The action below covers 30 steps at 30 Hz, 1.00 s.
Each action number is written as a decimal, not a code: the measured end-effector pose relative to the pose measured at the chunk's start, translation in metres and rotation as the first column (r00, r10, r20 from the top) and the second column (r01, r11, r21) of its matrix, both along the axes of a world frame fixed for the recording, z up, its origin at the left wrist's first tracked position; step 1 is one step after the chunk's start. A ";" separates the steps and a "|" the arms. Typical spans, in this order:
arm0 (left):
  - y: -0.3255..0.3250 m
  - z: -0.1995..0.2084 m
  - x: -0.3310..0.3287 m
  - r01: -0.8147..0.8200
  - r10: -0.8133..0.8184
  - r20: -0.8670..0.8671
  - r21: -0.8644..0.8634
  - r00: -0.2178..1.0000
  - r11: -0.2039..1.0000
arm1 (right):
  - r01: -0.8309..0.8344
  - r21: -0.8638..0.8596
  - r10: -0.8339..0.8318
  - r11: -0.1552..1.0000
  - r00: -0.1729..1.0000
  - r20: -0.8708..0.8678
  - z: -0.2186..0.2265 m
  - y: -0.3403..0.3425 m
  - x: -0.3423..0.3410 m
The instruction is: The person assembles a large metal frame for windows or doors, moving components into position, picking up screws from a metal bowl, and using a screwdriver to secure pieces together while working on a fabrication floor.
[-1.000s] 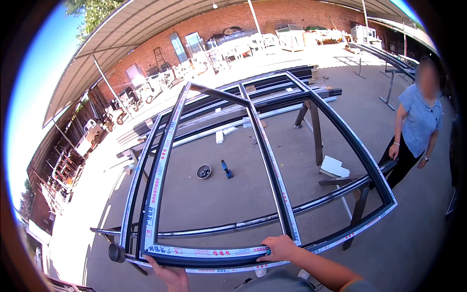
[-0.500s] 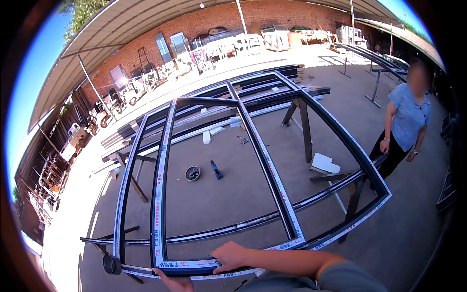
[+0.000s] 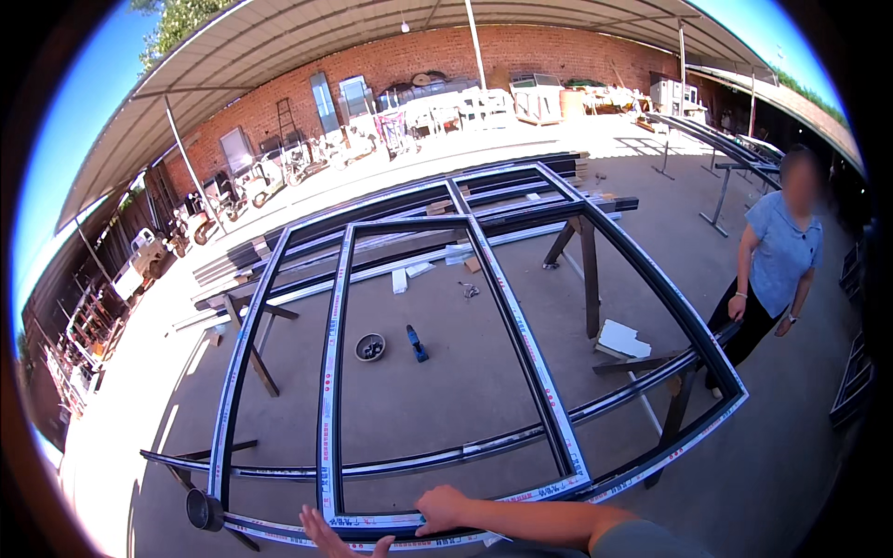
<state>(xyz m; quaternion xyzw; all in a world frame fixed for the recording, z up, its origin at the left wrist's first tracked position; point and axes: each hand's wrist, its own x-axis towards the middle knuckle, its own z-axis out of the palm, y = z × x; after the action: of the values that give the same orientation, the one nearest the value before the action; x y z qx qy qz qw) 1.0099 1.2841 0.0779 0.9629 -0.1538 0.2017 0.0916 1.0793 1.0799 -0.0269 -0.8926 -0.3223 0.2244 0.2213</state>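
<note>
A large dark window frame with white printed protective film lies flat on trestles before me. A smaller dark sash, also filmed, rests over its middle. My left hand is open, fingers spread, beside the sash's near left corner. My right hand is closed at the sash's near bar, with a small greenish bit showing at its fingers; what it holds is mostly hidden. A dark round cup stands at the frame's near left corner.
On the floor under the frame are a bowl of small dark parts and a blue cordless drill. Dark trestle legs hold the frame. Bundled profiles lie beyond. A person stands right, one hand near the frame's edge.
The sash has shifted to the right over the frame, most at its near left corner. My left hand has come off that corner and its fingers have spread. My right hand stays at the near bar.
</note>
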 end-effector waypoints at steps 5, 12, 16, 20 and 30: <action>0.019 -0.069 0.036 0.194 -0.061 -0.648 0.137 0.759 0.971 | -0.017 -0.062 0.011 0.998 0.995 -0.094 -0.015 0.015 0.006; 0.022 -0.128 0.064 0.178 -0.036 -0.799 0.090 0.601 0.980 | 0.027 -0.049 -0.032 0.998 0.994 -0.104 -0.044 0.020 0.001; 0.029 -0.146 0.058 0.106 -0.150 -0.706 -0.106 0.692 0.989 | 0.050 -0.034 -0.053 0.998 0.993 -0.107 -0.050 0.012 -0.001; 0.020 -0.145 0.062 0.112 -0.109 -0.778 -0.050 0.618 0.992 | 0.125 -0.027 -0.128 0.992 0.985 -0.112 -0.067 0.000 -0.002; 0.031 -0.139 0.072 0.162 -0.099 -0.796 -0.001 0.597 0.987 | 0.805 0.395 -0.841 0.442 0.525 -0.129 -0.051 -0.168 -0.107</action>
<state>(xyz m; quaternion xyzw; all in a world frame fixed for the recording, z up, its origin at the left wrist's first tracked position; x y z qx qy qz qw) 1.0821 1.3148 -0.0611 0.9411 -0.1745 -0.2586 0.1301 0.9724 0.9116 -0.0775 -0.8771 0.1036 -0.0228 0.4684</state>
